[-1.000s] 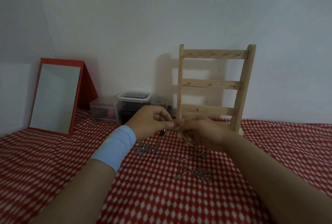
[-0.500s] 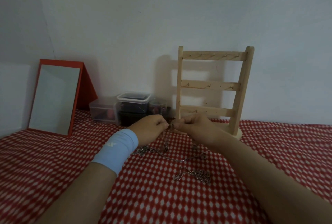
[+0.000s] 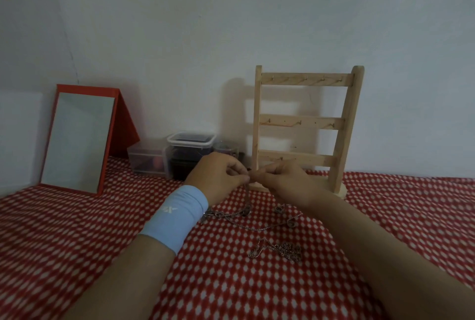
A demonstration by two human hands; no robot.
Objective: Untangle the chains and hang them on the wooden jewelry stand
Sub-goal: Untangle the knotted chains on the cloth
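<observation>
Step in hand: untangling, nothing hung yet. The left hand (image 3: 218,178) and right hand (image 3: 285,181) meet fingertip to fingertip, both closed in a tight pinch on one point of the chain (image 3: 247,195). It's too small to tell whether that's a knot or a clasp. The strand drops straight below the fingers to the tangle (image 3: 240,214) on the red checked cloth (image 3: 102,242), which spreads under both wrists. A second clump (image 3: 286,253) lies nearer the body, below the right wrist and apart from the fingers. It looks separate, but I can't confirm.

The wooden jewelry stand (image 3: 347,127) is just behind the fingertips, with all hooks bare. The bottom rail (image 3: 308,159) sits right above the right knuckles.

Next move, my read: work the pinched spot loose and pull one strand free without tightening the rest, then lift the loop up and back onto a hook. The top rail gives the most hang room.
</observation>
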